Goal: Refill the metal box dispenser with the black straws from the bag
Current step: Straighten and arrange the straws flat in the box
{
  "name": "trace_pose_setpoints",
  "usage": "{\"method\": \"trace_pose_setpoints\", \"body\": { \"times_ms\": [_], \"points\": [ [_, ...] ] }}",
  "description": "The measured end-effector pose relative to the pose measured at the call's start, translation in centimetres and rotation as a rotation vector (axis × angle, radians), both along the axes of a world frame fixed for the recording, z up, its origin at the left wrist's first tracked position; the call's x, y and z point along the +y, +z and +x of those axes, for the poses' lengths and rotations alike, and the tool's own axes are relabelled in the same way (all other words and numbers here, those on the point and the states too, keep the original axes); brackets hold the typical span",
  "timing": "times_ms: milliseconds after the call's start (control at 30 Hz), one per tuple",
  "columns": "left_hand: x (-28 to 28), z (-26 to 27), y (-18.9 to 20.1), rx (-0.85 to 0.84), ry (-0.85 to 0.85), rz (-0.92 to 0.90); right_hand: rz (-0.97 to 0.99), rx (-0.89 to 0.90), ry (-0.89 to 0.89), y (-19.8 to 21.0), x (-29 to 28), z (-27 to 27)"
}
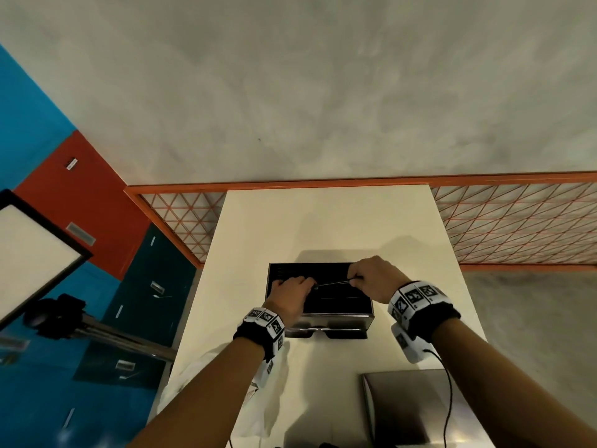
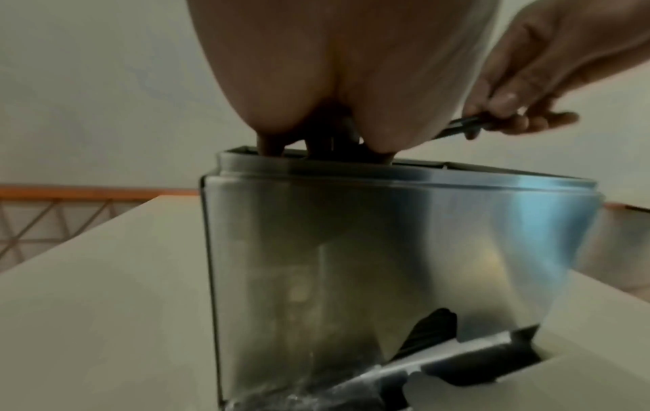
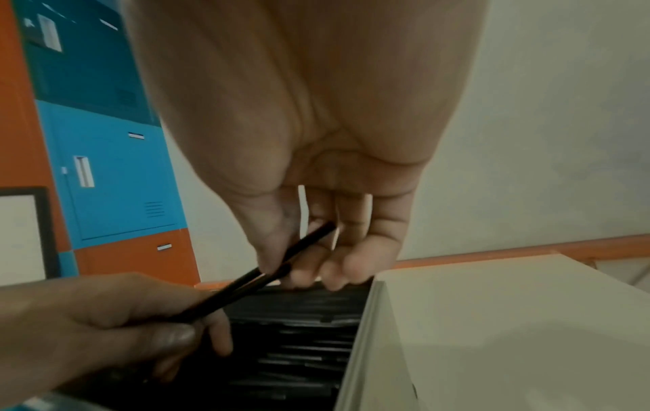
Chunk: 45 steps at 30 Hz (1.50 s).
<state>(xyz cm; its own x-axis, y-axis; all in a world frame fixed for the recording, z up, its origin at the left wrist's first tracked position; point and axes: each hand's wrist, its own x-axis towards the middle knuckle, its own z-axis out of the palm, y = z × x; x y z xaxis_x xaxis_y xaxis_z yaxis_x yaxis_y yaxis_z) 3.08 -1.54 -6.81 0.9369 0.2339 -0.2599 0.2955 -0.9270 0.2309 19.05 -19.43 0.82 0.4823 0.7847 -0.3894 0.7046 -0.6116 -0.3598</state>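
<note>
The metal box dispenser point(image 1: 336, 317) stands lidless on the white table point(image 1: 326, 221), its inside filled with black straws point(image 3: 302, 328). Over its open top both hands hold a couple of black straws point(image 1: 332, 283) between them. My left hand point(image 1: 292, 291) pinches their left end above the box's left side. My right hand point(image 1: 371, 276) pinches the right end between thumb and fingers point(image 3: 278, 250). In the left wrist view the shiny front wall point(image 2: 387, 250) shows, with straws in the bottom slot point(image 2: 468, 364).
The flat metal lid point(image 1: 410, 405) lies on the table at the front right. A clear plastic bag point(image 1: 258, 402) lies under my left forearm. Blue and orange lockers point(image 1: 58, 156) and a tripod light point(image 1: 42, 247) stand to the left. An orange mesh railing point(image 1: 517, 221) runs behind the table.
</note>
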Motion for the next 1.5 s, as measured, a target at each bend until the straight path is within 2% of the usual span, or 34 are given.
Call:
{"method": "trace_pose_setpoints", "body": {
  "times_ms": [133,200,267,333,467,533,567,633,733,800,867,933,967,1033,1200,1333,1500],
  "points": [
    [0.8,-0.6,-1.2,0.031,0.055,0.038,0.052,-0.02,-0.002,-1.9,-0.4,-0.3],
    [0.8,-0.8,-1.3,-0.04,0.066,0.024,0.107,-0.031,0.023,-2.9,-0.2,-1.1],
    [0.4,-1.0,-1.2,-0.167,0.022,-0.028,0.143,-0.052,0.069,-4.1,0.3,-2.2],
    [0.2,-1.1,-1.4,-0.219,-0.014,-0.052,0.141,-0.117,0.116,-5.5,1.0,-3.2],
    [-0.4,-1.1,-1.7,-0.048,0.043,-0.077,0.016,-0.182,0.081,-7.0,1.9,-4.8],
    [-0.4,-1.3,-1.3,0.003,0.025,-0.09,-0.061,-0.182,0.123,-7.0,1.7,-5.5],
    [-0.2,-1.6,-1.0,-0.025,0.01,-0.097,-0.065,-0.167,0.149,-6.9,1.4,-5.7],
    [0.6,-2.5,-0.3,-0.183,-0.002,-0.109,0.008,-0.139,0.172,-6.2,0.5,-5.2],
    [2.6,-3.4,0.9,-0.388,0.154,-0.01,0.295,-0.187,0.041,-4.9,-0.9,-3.7],
    [3.4,-3.6,2.1,-0.295,0.371,0.057,0.303,-0.237,-0.176,-3.9,-1.6,-2.9],
    [3.7,-3.7,2.3,-0.028,0.524,0.039,0.082,-0.138,-0.374,-3.3,-2.0,-2.3],
    [3.6,-3.9,1.7,0.21,0.496,0.021,-0.129,0.046,-0.386,-3.8,-2.1,-2.0],
    [3.6,-3.9,1.6,0.259,0.471,0.016,-0.156,0.13,-0.375,-3.9,-1.9,-1.9],
    [3.8,-3.1,1.6,0.251,0.464,-0.012,-0.147,0.17,-0.359,-3.8,-1.2,-1.4],
    [3.0,-3.6,2.7,0.011,0.459,0.033,-0.031,-0.108,-0.365,-3.1,-1.4,-1.3],
    [1.1,-5.5,1.7,-0.034,0.457,-0.012,-0.024,-0.089,-0.325,-4.0,-2.9,-2.5],
    [0.3,-4.2,2.6,-0.089,0.53,-0.098,-0.026,-0.192,-0.321,-1.9,-2.2,-0.6]
  ]
}}
